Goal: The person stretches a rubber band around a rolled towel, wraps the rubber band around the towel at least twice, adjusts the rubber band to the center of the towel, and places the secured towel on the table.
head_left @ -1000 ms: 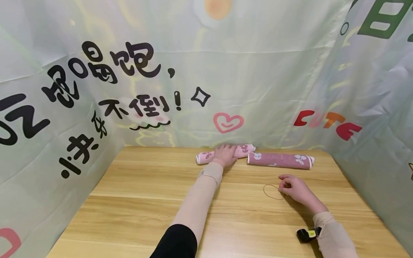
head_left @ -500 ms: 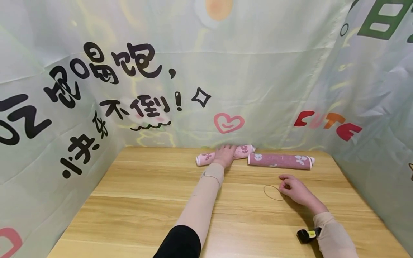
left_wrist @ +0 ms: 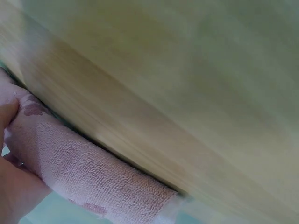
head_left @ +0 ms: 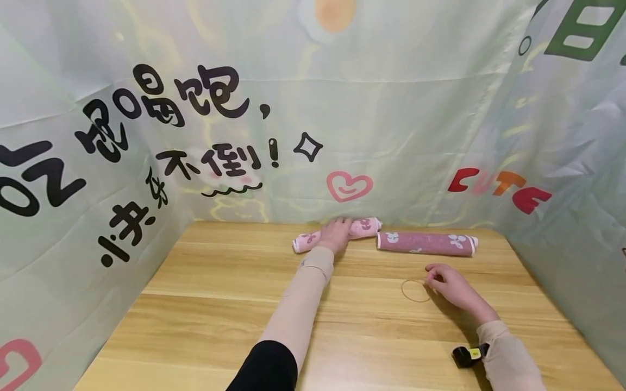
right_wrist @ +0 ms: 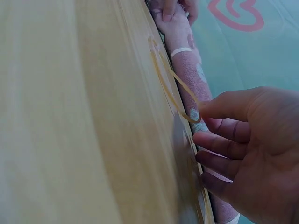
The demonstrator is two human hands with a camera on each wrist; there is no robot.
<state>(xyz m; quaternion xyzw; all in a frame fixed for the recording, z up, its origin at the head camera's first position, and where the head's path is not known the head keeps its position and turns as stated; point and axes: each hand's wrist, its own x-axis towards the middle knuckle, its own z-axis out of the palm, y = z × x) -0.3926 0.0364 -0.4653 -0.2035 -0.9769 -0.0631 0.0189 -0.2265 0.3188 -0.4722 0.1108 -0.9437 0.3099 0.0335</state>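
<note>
My left hand [head_left: 336, 234] grips a light pink rolled-up towel [head_left: 367, 228] at the back of the table. In the left wrist view, thumb and fingers wrap one part of this pink terry roll [left_wrist: 103, 168]. Lower right, my right hand [head_left: 455, 288] pinches a thin tan rubber band [right_wrist: 185, 87] between thumb and index finger. The band hangs as a loop, and the other fingers are loosely bent. A darker mauve rolled towel [head_left: 425, 244] with pale flower prints lies just beyond the right hand, its left end close to the pink roll.
The wooden table [head_left: 220, 304] runs back to a printed cloth wall [head_left: 401, 125], with further cloth at both sides. A black device with a yellow label [head_left: 467, 357] sits at the right wrist.
The light pink towel has shifted slightly left, with my left hand on it. My right hand keeps the rubber band in nearly the same place.
</note>
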